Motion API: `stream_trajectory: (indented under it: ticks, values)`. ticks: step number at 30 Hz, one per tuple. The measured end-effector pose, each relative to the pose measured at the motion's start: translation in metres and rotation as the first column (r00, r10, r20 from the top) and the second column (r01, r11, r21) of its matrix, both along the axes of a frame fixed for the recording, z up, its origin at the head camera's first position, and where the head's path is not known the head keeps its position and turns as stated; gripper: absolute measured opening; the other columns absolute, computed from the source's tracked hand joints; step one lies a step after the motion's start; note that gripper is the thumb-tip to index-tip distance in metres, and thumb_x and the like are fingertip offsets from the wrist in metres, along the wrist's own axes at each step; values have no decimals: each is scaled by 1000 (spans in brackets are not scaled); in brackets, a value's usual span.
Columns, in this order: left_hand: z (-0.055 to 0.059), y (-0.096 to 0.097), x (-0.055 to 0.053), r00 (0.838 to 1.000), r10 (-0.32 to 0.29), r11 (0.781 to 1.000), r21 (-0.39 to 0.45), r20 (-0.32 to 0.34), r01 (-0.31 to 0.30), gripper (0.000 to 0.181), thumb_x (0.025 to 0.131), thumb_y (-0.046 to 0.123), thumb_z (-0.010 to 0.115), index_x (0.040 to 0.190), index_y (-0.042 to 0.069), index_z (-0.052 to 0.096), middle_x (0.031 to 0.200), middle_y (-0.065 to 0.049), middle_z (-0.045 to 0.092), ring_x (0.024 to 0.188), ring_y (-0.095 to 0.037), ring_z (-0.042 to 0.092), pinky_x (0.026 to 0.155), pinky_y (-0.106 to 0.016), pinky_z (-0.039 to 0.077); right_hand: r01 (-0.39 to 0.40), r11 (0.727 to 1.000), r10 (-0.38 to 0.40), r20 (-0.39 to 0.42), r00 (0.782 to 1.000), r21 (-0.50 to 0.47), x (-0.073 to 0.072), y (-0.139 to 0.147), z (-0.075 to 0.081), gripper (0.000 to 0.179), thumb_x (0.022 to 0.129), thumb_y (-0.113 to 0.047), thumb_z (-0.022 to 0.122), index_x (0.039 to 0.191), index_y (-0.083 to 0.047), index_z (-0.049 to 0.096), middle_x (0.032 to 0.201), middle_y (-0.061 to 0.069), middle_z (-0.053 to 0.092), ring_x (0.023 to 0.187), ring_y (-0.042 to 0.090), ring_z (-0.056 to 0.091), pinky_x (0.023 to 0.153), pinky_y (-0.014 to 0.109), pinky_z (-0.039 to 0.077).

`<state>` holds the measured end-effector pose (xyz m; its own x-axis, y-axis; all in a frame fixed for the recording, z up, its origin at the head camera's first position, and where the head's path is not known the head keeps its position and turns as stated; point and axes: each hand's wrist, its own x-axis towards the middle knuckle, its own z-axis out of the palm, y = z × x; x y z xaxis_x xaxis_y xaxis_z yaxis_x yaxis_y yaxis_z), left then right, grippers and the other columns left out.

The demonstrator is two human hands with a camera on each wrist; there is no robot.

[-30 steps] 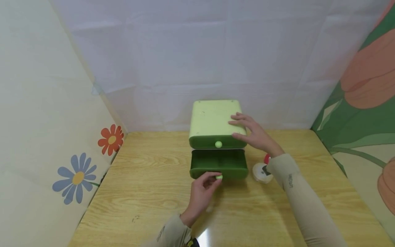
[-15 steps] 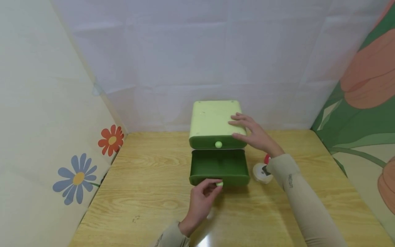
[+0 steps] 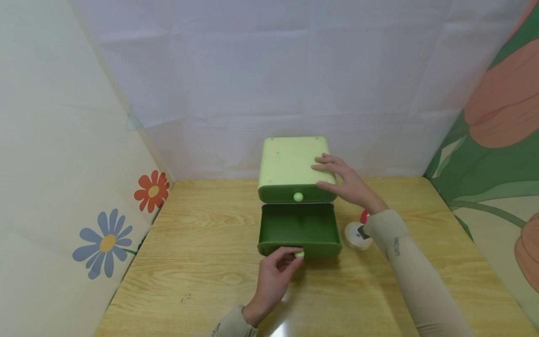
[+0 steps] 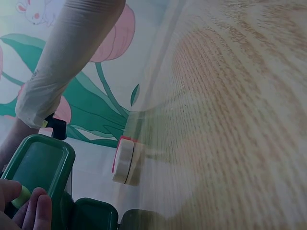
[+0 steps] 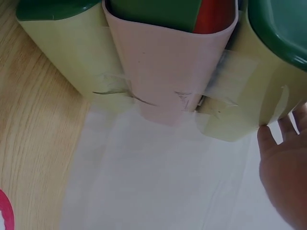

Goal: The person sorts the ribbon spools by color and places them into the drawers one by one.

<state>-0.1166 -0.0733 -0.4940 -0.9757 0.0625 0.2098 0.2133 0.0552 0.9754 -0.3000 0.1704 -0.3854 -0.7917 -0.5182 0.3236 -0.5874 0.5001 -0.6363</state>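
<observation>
On the counter (image 3: 202, 262), the drawer unit (image 3: 290, 161) looks light, rigid and prone to slide, so its protruding drawer (image 3: 323, 249) is best worked by the knob (image 3: 299, 254), which the left hand (image 3: 273, 280) pinches between its fingers while the right hand (image 3: 351, 186) rests spread fingers on top.

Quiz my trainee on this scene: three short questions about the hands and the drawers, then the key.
1. True or false: the rectangular, dark green, plastic-looking middle drawer stands open.

2. Where do the right hand's fingers rest?
A: on the flat, wood-grained tabletop
B: on the boxy, pale green, plastic-looking drawer unit
C: on the creased white back wall

3. What does the left hand have in its grip?

Key:
1. True.
2. B.
3. The small, round, light green knob of the open drawer.
</observation>
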Motion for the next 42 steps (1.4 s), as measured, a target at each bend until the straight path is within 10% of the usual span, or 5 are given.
stream_trajectory:
  ticks: [12, 26, 34, 42]
  values:
    - [-2, -1, -1, 1000, -7, 1000, 11, -4, 7, 16, 93, 10, 77, 109, 10, 77, 95, -18, 77, 82, -15, 74, 76, -26, 64, 109, 967, -52, 240, 969, -232, 6, 30, -12, 52, 113, -40, 38, 161, -19, 37, 167, 5, 36, 156, 31, 27, 127, 66, 19]
    - [-2, -2, 0, 1000, -10, 1000, 3, -26, 10, 17, 93, 16, 78, 109, 11, 77, 97, -19, 76, 83, -22, 75, 75, -27, 65, 42, 994, -71, 293, 953, 104, 36, 82, -83, 93, 91, -34, 82, 164, -12, 28, 167, 20, 32, 151, 46, 32, 120, 70, 31]
    - [-2, -1, 0, 999, -8, 1000, 9, -33, 8, 17, 93, 17, 78, 109, 10, 77, 98, -21, 76, 83, -21, 75, 75, -27, 65, 52, 957, -171, 410, 896, 286, 47, 83, -98, 108, 75, -34, 94, 163, -22, 33, 165, 11, 39, 149, 44, 38, 117, 73, 33]
    - [-3, -1, 0, 999, -1, 1000, 7, -41, 1, 16, 93, 16, 78, 108, 11, 77, 96, -17, 77, 81, -20, 75, 74, -27, 64, 32, 938, -169, 377, 911, 344, 47, 84, -106, 99, 73, -32, 96, 157, -18, 45, 162, 8, 46, 151, 41, 37, 119, 71, 32]
